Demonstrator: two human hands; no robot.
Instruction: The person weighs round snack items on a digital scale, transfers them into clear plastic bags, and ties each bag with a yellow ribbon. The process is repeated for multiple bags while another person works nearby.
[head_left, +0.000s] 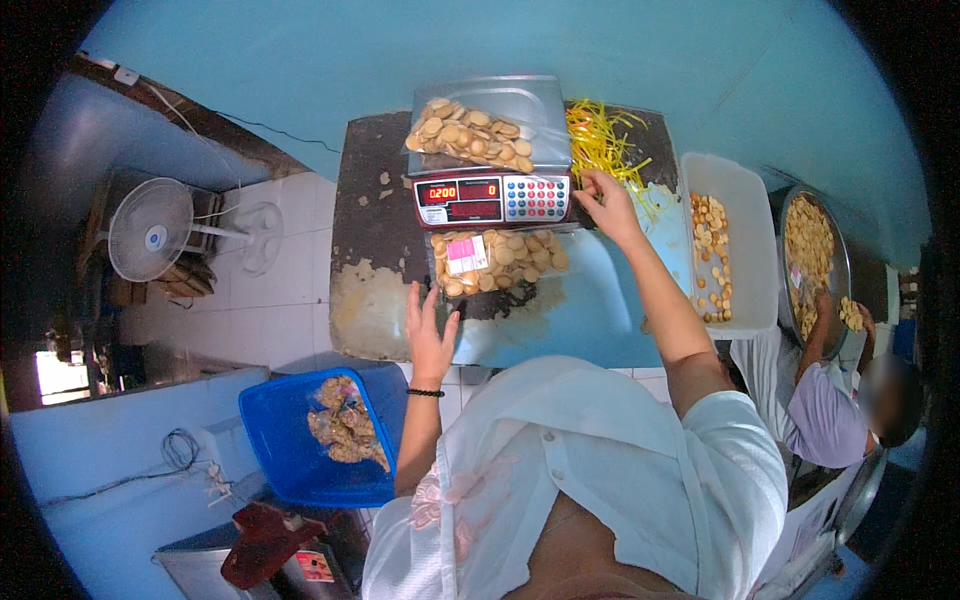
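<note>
A digital weighing scale with a lit red display stands on the worn table. On its metal pan lies a clear plastic bag of round biscuits. Another filled biscuit bag, bearing a pink and white label, lies in front of the scale. My left hand is just below this bag's left end, fingers apart and holding nothing. At the scale's right edge is my right hand, thumb and forefinger apart, with nothing visible between them. Beside it spreads a heap of yellow ties.
A white plastic tub with loose biscuits stands to the right. Beyond it, another person handles biscuits at a large round metal tray. A blue bin holding bagged goods is at lower left; a white fan stands farther left.
</note>
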